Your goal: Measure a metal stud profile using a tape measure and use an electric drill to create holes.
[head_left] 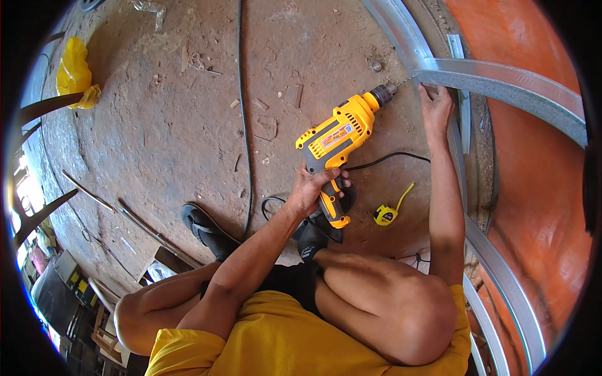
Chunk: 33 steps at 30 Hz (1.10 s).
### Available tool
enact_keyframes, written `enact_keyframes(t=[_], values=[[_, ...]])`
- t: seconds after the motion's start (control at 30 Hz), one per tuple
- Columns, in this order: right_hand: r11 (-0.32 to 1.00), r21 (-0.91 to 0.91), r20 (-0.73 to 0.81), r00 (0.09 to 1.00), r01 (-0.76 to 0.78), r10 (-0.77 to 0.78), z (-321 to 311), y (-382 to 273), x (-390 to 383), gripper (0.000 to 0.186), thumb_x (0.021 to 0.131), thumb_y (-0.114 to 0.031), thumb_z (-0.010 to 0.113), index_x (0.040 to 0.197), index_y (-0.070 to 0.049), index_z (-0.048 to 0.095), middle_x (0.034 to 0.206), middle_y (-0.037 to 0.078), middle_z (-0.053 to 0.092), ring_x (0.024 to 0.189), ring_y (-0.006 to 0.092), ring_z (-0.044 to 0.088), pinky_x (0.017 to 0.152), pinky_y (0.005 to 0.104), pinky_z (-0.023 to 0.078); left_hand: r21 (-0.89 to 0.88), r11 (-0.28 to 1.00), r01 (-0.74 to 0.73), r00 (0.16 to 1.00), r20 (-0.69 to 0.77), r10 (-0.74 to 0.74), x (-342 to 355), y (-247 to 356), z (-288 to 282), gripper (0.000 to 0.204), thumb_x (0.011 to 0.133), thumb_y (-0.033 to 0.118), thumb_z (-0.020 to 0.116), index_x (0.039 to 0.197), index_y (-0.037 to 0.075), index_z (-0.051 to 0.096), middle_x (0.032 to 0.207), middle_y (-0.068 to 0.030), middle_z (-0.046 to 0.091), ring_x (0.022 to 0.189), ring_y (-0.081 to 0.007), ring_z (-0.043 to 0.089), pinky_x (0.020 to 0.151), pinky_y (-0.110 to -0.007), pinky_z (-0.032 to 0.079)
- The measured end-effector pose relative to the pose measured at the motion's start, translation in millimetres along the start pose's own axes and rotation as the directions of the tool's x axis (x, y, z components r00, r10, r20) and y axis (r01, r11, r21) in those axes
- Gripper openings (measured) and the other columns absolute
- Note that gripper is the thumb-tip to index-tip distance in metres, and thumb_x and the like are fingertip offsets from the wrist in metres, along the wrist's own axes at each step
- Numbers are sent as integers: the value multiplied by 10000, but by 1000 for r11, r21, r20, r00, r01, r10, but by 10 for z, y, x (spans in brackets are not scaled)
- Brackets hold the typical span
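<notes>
A yellow and black corded power drill (338, 133) points up and to the right. My left hand (311, 190) is wrapped around its handle, with a finger by the trigger. The thin drill bit (404, 81) reaches up to the joint of a metal frame; whether its tip touches, I cannot tell. At that joint a galvanized steel channel (501, 78) meets a long upright rail (401, 34). My right hand (437, 108) is closed on the channel's end just beside the bit, its fingertips partly hidden by the metal.
A yellow tape measure (385, 215) lies on the dirty concrete floor with some blade out. A dark cable (243, 113) runs along the floor. A yellow plastic bag (74, 72) sits at the far left, long thin rods (157, 232) lie lower left, and an orange wall (527, 207) stands right.
</notes>
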State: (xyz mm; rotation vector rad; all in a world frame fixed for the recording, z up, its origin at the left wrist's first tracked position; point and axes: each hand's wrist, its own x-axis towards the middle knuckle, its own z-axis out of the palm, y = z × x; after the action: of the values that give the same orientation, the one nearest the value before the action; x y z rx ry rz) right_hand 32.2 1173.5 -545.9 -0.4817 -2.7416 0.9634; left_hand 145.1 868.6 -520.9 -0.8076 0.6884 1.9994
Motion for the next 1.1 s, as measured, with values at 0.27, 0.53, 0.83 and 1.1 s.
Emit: enact_keyframes(t=[0.27,0.53,0.83,1.1], values=[[994,-98,-14,999,-38,37,25,-70,18,163,803,-107,653,896,26,661,837,180,676,788,297,671,719,359,498,-13,1000,12,1000,2,-12,33,-1,-23,360,807,37,670,1113,59,482,876,-123,645,749,-223,665,574,-344,573],[976,-216,-8,1000,-8,6,15,-107,12,159,799,-122,660,863,22,675,816,182,671,777,324,662,708,376,492,-17,999,29,1000,7,-29,21,9,-16,375,803,0,657,1129,62,480,878,-122,643,747,-224,660,572,-341,569],[986,-165,-2,1000,-1,1,12,-171,7,144,810,-81,638,869,49,654,834,190,675,774,308,671,705,365,496,-33,998,58,998,8,-58,40,17,-8,360,808,1,656,1122,62,492,869,-110,637,755,-221,654,575,-344,564],[986,-166,-34,999,-2,-4,32,-158,13,147,804,-82,641,863,52,656,816,188,674,763,306,672,698,364,498,1,999,37,999,34,-37,43,23,-17,306,809,58,677,1086,50,547,855,-88,644,757,-195,653,595,-322,562]])
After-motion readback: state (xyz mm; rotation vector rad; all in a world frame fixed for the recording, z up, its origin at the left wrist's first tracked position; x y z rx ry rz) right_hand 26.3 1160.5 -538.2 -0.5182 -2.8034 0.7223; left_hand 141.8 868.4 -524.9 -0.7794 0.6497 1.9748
